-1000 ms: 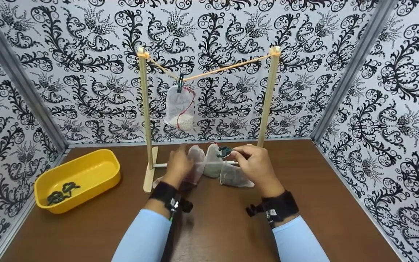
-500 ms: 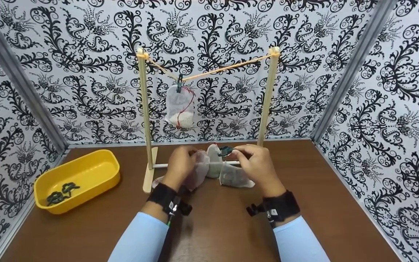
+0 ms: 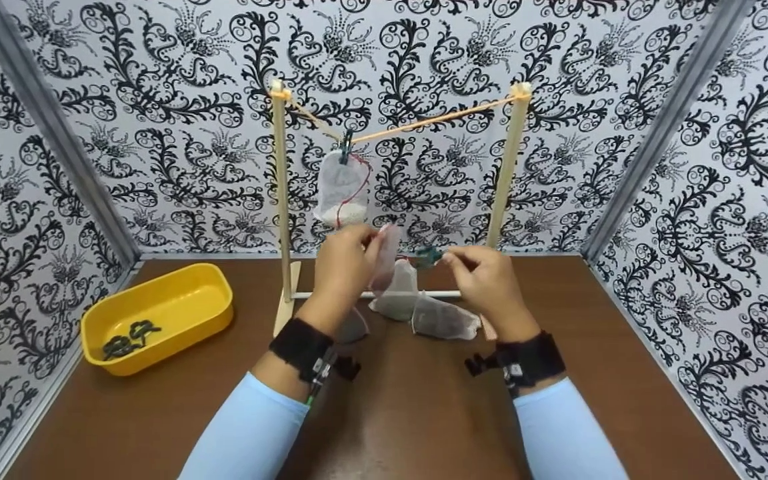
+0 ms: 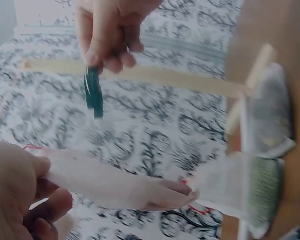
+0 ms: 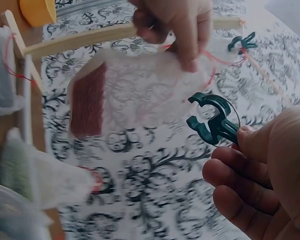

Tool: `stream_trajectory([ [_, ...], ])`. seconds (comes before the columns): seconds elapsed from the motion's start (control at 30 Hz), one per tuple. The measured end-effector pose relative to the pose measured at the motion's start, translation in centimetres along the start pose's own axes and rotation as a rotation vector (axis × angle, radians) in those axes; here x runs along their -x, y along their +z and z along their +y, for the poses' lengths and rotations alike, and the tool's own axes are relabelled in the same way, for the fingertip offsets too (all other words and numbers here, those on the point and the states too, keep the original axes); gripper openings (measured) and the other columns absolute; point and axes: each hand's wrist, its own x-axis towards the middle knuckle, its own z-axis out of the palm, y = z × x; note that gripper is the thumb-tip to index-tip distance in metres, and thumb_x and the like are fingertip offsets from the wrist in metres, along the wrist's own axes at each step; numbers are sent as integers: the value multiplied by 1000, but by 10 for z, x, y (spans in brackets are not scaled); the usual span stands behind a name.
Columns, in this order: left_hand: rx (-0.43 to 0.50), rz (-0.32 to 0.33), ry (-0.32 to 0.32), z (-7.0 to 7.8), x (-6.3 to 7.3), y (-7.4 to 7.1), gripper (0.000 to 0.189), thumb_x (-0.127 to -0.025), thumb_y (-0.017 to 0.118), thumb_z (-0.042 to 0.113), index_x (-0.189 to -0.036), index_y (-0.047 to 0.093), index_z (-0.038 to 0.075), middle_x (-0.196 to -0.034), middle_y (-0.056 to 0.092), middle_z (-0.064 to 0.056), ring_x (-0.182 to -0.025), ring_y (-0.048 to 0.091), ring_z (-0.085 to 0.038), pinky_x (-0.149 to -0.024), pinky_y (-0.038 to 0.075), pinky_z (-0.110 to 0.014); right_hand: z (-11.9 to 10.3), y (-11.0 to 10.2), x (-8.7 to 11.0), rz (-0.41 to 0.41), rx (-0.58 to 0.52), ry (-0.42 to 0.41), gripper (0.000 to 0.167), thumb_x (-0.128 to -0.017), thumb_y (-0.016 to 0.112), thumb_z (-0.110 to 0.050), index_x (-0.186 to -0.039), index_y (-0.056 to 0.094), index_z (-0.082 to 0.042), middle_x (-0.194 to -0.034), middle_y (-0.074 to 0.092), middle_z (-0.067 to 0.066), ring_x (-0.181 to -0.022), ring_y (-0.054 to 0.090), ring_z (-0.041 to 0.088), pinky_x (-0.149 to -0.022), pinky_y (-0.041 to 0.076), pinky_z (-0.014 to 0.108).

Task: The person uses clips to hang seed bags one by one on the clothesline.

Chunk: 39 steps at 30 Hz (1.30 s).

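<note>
My left hand pinches the top of a sheer white drawstring pouch, lifted off the table. Reddish-brown contents fill its bottom end in the right wrist view. Between thumb and fingers of my right hand is a dark green clip, its jaws pointing toward the pouch but apart from it. A second pouch with white grains hangs by a similar clip from the orange cord, just above my left hand.
Wooden posts carry the cord, joined low by a white bar. Beside the bar lie a pouch with green contents, a dark-filled one and another partly hidden pouch. A yellow tub at left contains green clips.
My left hand has taken the reddish-brown pouch by its top and raised it off the table. The right hand still holds the clip, slightly higher. The head view has shifted a little.
</note>
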Motion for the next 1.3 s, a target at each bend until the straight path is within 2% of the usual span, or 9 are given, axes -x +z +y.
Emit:
stream_trajectory([
  [0.17, -4, 57, -1, 19, -23, -20, 24, -111, 74, 31, -108, 84, 9, -100, 85, -11, -87, 80, -33, -80, 68, -45, -25, -27, -48, -54, 30, -56, 15, -108, 74, -9, -104, 83, 3, -91, 83, 15, -66, 60, 2, -58, 50, 12],
  [0.27, 17, 91, -5, 28, -38, -31, 27, -113, 71, 32, -113, 84, 8, -103, 86, -12, -86, 81, -32, -78, 69, -43, -48, -42, -80, -60, 86, -82, 21, -111, 70, -12, -103, 81, 4, -88, 80, 15, -60, 54, 3, -51, 43, 11],
  [0.37, 38, 120, -11, 36, -53, -41, 28, -114, 70, 31, -116, 84, 7, -101, 86, -13, -81, 79, -29, -71, 67, -39, -70, -53, -111, -55, 158, -92, 22, -113, 68, -14, -110, 82, 3, -93, 82, 16, -60, 53, 6, -51, 41, 10],
  [0.53, 29, 134, -52, 47, -74, -53, 28, -116, 67, 32, -120, 83, 9, -102, 85, -10, -80, 76, -24, -69, 63, -35, -99, -56, -158, -45, 265, -144, 26, -115, 65, -17, -116, 81, 2, -101, 83, 17, -69, 56, 10, -65, 45, 12],
  [0.67, 3, 125, -93, 52, -84, -57, 30, -117, 65, 34, -121, 82, 10, -104, 84, -9, -82, 74, -23, -69, 63, -34, -113, -48, -185, -94, 359, -139, 27, -117, 62, -19, -119, 81, 0, -106, 83, 17, -78, 61, 16, -75, 50, 20],
  [0.9, -53, 163, -109, 52, -91, -51, 32, -118, 62, 38, -116, 80, 12, -107, 85, -12, -89, 80, -33, -75, 64, -48, -111, -23, -206, -215, 374, -43, 21, -115, 66, -21, -115, 81, -6, -112, 84, 12, -95, 74, 23, -89, 65, 35],
  [1.03, -65, 139, -139, 54, -94, -49, 31, -118, 61, 38, -121, 80, 13, -114, 85, -14, -97, 81, -34, -80, 66, -49, -112, -17, -207, -262, 341, -2, 19, -114, 68, -17, -118, 82, -5, -115, 84, 13, -96, 74, 23, -88, 65, 35],
  [1.13, -57, 119, -154, 53, -95, -48, 31, -118, 61, 37, -129, 81, 17, -121, 85, -14, -103, 81, -34, -84, 67, -48, -113, -17, -207, -332, 320, 54, 23, -115, 67, -18, -128, 80, -5, -119, 82, 13, -94, 71, 22, -85, 64, 34],
  [1.3, -75, 108, -168, 49, -95, -45, 30, -118, 62, 37, -132, 80, 18, -120, 84, -14, -104, 80, -33, -85, 68, -47, -116, -19, -206, -478, 312, 151, 47, -116, 66, -27, -158, 61, -6, -126, 77, 12, -97, 69, 21, -89, 65, 35],
])
